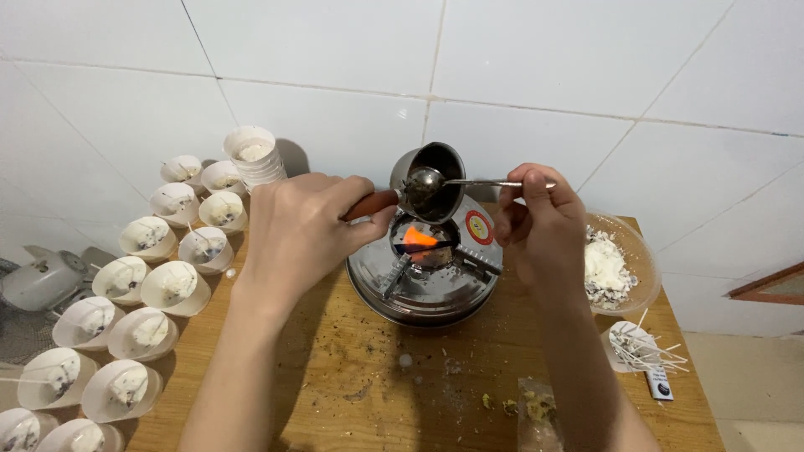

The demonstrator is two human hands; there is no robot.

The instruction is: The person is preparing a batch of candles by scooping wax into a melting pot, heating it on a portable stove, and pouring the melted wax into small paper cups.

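Left hand (297,234) closed around the orange-red handle of a small metal pot (431,180), tilted over the flame; right hand (544,226) pinching the thin stem of a metal spoon (423,186), bowl dipped into the dark contents of that pot. Underneath everything, a wooden table (352,377), scattered with dark crumbs and pale scraps, set against a white tiled wall (519,75). At centre, directly below the pot, a round metal stove (427,280) with a small orange flame (419,238) burning in its middle. To the left, a long curving cluster of white paper cups (176,285), each with a pale lump inside, some with a thin stick, running from the wall to the near edge. To the right, just beyond the right wrist, a clear bowl (638,251) of white flaky material. Nearer, a small clear cup (620,347) bristling with thin white sticks (657,351).
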